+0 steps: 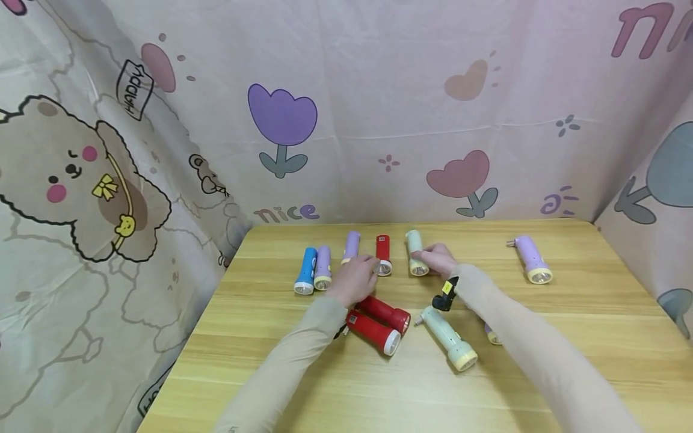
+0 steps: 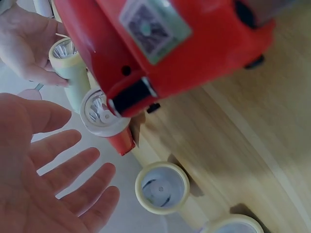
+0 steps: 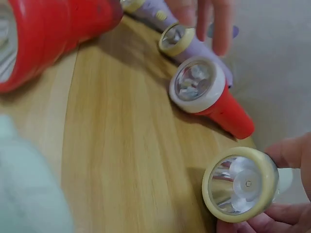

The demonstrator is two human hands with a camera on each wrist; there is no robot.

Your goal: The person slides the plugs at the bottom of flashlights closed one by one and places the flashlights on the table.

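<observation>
My right hand (image 1: 438,260) grips the head end of a pale green flashlight (image 1: 414,243), its cream-rimmed lens (image 3: 240,184) facing the right wrist camera. My left hand (image 1: 354,279) hovers with spread fingers, holding nothing, as the left wrist view shows its open palm (image 2: 34,170). Nearest to it are a small red flashlight with a white rim (image 1: 382,246) and a purple flashlight (image 1: 352,242), partly hidden behind the hand. Two larger red flashlights, one with a dark red rim (image 1: 385,313) and one with a white rim (image 1: 373,332), lie below the left hand.
Left of the hands lie a blue flashlight (image 1: 307,267) and a purple one (image 1: 323,264). Another pale green flashlight (image 1: 446,337) lies in front, its plug out. A purple flashlight (image 1: 530,258) is at the far right; one more (image 1: 492,335) is mostly under the right sleeve.
</observation>
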